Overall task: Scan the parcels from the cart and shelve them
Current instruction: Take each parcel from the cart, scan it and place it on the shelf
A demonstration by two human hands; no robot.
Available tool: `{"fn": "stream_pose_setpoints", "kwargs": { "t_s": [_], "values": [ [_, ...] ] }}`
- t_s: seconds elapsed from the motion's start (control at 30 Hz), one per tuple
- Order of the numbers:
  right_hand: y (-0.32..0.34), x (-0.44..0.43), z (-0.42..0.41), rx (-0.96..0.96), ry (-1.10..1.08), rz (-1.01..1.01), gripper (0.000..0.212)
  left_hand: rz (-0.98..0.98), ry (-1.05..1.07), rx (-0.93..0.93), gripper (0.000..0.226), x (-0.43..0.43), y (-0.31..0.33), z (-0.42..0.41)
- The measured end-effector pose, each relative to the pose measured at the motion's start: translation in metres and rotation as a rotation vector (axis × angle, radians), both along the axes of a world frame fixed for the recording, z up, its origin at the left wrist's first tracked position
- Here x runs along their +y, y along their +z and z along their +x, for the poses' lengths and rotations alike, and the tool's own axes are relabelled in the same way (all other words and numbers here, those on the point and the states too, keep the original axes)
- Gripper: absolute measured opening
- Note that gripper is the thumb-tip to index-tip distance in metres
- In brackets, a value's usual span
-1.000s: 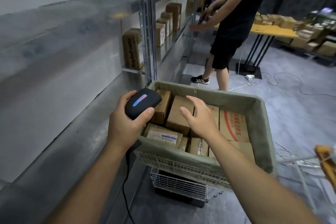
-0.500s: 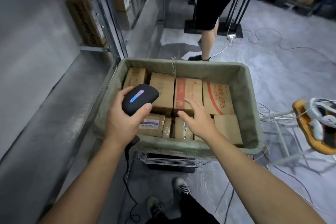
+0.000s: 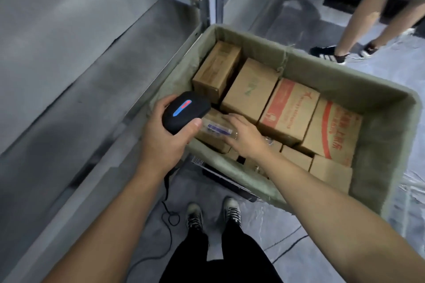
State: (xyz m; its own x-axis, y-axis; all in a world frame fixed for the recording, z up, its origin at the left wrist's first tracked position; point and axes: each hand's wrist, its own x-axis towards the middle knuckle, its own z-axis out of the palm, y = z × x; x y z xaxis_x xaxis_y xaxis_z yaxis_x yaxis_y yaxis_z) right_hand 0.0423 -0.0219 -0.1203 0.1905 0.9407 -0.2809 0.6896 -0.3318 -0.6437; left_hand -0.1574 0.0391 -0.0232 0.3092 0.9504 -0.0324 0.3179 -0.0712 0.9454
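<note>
While your left hand (image 3: 165, 138) is clenched around the black scanner (image 3: 186, 111) at frame centre-left, thumb on its near side, the scanner's long axis runs lower left to upper right, nose toward the upper right and lit blue-red strip facing up. Its cable (image 3: 167, 202) drops toward the floor beside your shoes (image 3: 195, 213). Your right hand (image 3: 246, 136) lies on the labelled parcel (image 3: 216, 128) at the near left corner of the cart (image 3: 322, 60), just right of the scanner. Fingers spread over the parcel's top, thumb at its near edge; blur hides whether they clamp it. The parcel's label strip runs left to right, dipping slightly rightward. Beyond it a brown box (image 3: 218, 69), a plain box (image 3: 250, 89) and two red-printed boxes (image 3: 289, 108) sit side by side, long axes slanting toward the upper right. The metal shelf (image 3: 92, 76) fills the left of frame; another person's legs (image 3: 358, 18) stand at upper right.
</note>
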Motion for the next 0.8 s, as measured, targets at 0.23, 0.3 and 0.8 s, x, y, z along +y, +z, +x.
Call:
{"fn": "stream_pose_setpoints", "kwargs": {
  "t_s": [0.23, 0.3, 0.8],
  "values": [
    [-0.033, 0.025, -0.005, -0.095, 0.205, -0.015, 0.074, -0.045, 0.158, 0.062, 0.051, -0.008, -0.013, -0.008],
    [-0.039, 0.029, -0.006, -0.165, 0.27, -0.105, 0.08, -0.063, 0.201, 0.067, 0.056, -0.011, -0.015, -0.014],
    [-0.018, 0.009, 0.013, -0.005, 0.049, -0.145, 0.077, -0.067, 0.255, 0.06, 0.07, -0.012, -0.004, -0.009]
  ]
}}
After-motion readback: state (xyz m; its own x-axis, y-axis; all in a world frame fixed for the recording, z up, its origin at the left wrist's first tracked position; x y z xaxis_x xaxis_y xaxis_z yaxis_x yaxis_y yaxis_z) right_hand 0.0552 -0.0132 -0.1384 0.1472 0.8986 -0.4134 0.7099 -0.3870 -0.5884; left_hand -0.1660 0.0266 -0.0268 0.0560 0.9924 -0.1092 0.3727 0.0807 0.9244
